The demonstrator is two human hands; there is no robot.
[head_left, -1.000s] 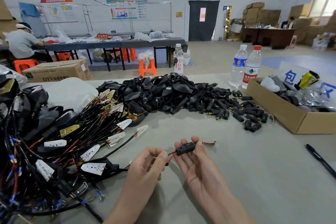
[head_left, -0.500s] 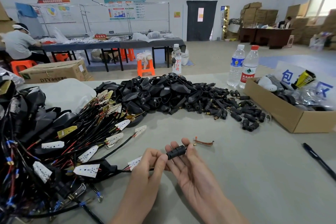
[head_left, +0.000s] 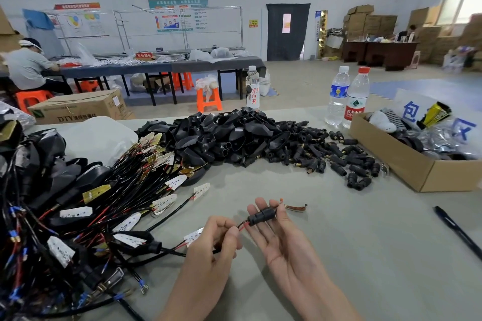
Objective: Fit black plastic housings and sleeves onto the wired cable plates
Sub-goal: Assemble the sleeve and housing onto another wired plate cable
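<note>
A black sleeve (head_left: 262, 215) is carried across the straight fingers of the palm-up right hand (head_left: 287, 245), above the table (head_left: 365, 242); the red and black wires (head_left: 241, 227) leaving its near end are pinched between thumb and fingertips of the left hand (head_left: 216, 250). On so loose a support, the sleeve could be rolled off the fingers if the wires are tugged; a hard pull might also strain the wires at the white plate (head_left: 193, 236) seen just behind the left hand; the cable could be snagged in the tangled bundle (head_left: 78, 216) alongside. Whether the right thumb presses the sleeve's far end cannot be told; how far the wires are seated inside is hidden; the cable's run under the left hand is covered; the bundle is cut off at the left edge.
</note>
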